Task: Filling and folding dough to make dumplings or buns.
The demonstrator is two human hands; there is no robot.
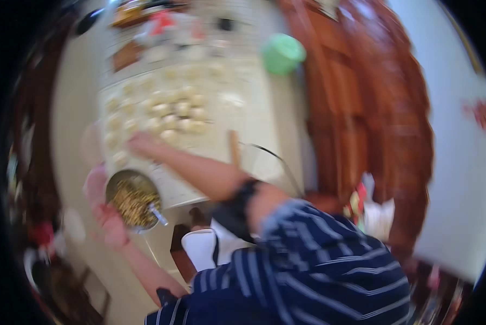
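My left hand point(112, 226) is beside the lower left rim of a metal bowl point(160, 185). Blur hides whether its fingers touch the bowl or hold anything. Chopped filling point(131, 202) fills much of the bowl, and a spoon handle point(157, 214) sticks out over the rim. Reaching across the table corner, my right hand point(140, 144) is among the pale dough pieces point(129, 125); whether one is in its fingers cannot be made out. Round dough balls point(182, 109) form a cluster just beyond it, with more flattened pieces in rows to the left.
A wooden rolling pin point(234, 148) lies on the white table point(251, 118), near a dark cord point(273, 152). A green container point(283, 53) stands by the far right edge. Carved wooden furniture point(340, 122) runs along the right. A pink object point(95, 183) adjoins the bowl.
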